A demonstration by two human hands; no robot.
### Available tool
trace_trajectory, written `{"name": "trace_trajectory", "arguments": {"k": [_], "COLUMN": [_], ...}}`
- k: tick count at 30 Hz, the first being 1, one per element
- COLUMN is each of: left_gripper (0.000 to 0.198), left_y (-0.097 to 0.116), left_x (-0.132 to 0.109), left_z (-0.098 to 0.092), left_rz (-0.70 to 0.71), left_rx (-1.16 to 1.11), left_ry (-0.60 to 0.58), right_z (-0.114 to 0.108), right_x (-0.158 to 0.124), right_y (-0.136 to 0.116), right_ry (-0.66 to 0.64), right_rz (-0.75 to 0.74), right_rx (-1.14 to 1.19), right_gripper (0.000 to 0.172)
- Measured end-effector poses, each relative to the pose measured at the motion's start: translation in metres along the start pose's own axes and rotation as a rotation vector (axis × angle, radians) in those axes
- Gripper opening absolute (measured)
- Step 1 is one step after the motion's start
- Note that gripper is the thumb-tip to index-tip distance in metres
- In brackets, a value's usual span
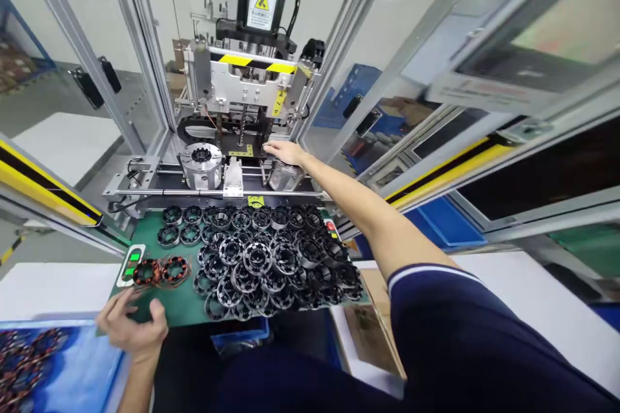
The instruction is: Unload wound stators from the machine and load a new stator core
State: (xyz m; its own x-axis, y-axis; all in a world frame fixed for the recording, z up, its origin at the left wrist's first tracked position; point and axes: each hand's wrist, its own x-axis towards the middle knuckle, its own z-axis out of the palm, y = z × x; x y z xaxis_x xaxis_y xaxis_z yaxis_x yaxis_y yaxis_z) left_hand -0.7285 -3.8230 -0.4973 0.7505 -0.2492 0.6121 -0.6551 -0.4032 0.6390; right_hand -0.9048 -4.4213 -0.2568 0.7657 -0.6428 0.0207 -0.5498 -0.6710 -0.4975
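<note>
My right hand (287,152) reaches into the machine and rests over the right metal cylinder fixture (285,175); its fingers point left, and what lies under the palm is hidden. The left fixture (202,168) carries a black toothed ring in its top. My left hand (133,322) hovers at the front left edge of the green work surface (186,306), fingers apart and holding nothing. Just beyond it lie two motor stators wound with copper wire (174,269). Bare black-and-silver stator cores (258,258) are stacked over the middle and right of the surface.
A panel with green buttons (132,264) sits at the left edge, a red button (330,226) at the right. The machine head (252,84) hangs above the fixtures. A blue tray (82,368) with wound stators stands lower left; a cardboard box (382,310) is lower right.
</note>
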Motion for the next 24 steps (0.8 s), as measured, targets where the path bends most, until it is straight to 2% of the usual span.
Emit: {"name": "trace_trajectory", "arguments": {"k": [3,6,8,9,12,13,15,17,18,21,24], "left_gripper": [0.069,0.072,0.078,0.080,0.083,0.082,0.080,0.083,0.085,0.089,0.092], "left_y": [0.006,0.011,0.012,0.013,0.017,0.018,0.020,0.022,0.023,0.024,0.028], "left_x": [0.009,0.015,0.018,0.018,0.020,0.021,0.024,0.026,0.027,0.028,0.026], "left_z": [0.000,-0.003,-0.005,-0.005,-0.005,-0.005,-0.005,-0.006,-0.007,-0.007,-0.006], "left_rz": [0.029,0.021,-0.005,-0.022,-0.067,-0.074,-0.076,-0.069,-0.067,-0.070,-0.077], "left_rx": [0.058,0.093,0.105,0.108,0.107,0.105,0.101,0.098,0.098,0.096,0.097], "left_ry": [0.022,-0.006,-0.015,-0.015,-0.024,-0.033,-0.058,-0.081,-0.089,-0.093,-0.074], "right_z": [-0.004,-0.019,-0.032,-0.038,-0.043,-0.037,-0.008,0.037,0.061,0.125,0.155], "right_x": [-0.004,-0.034,-0.080,-0.112,-0.236,-0.281,-0.362,-0.420,-0.439,-0.464,-0.464], "right_y": [-0.019,-0.028,-0.014,-0.001,0.053,0.072,0.107,0.132,0.141,0.154,0.161], "right_ry": [0.110,0.259,0.336,0.366,0.448,0.471,0.495,0.480,0.465,0.402,0.391], "right_rz": [-0.119,-0.238,-0.269,-0.265,-0.161,-0.095,0.053,0.165,0.203,0.253,0.241], "right_rx": [0.077,0.206,0.294,0.325,0.348,0.334,0.293,0.252,0.241,0.234,0.219], "right_gripper": [0.055,0.067,0.081,0.087,0.089,0.086,0.081,0.074,0.071,0.064,0.058]}}
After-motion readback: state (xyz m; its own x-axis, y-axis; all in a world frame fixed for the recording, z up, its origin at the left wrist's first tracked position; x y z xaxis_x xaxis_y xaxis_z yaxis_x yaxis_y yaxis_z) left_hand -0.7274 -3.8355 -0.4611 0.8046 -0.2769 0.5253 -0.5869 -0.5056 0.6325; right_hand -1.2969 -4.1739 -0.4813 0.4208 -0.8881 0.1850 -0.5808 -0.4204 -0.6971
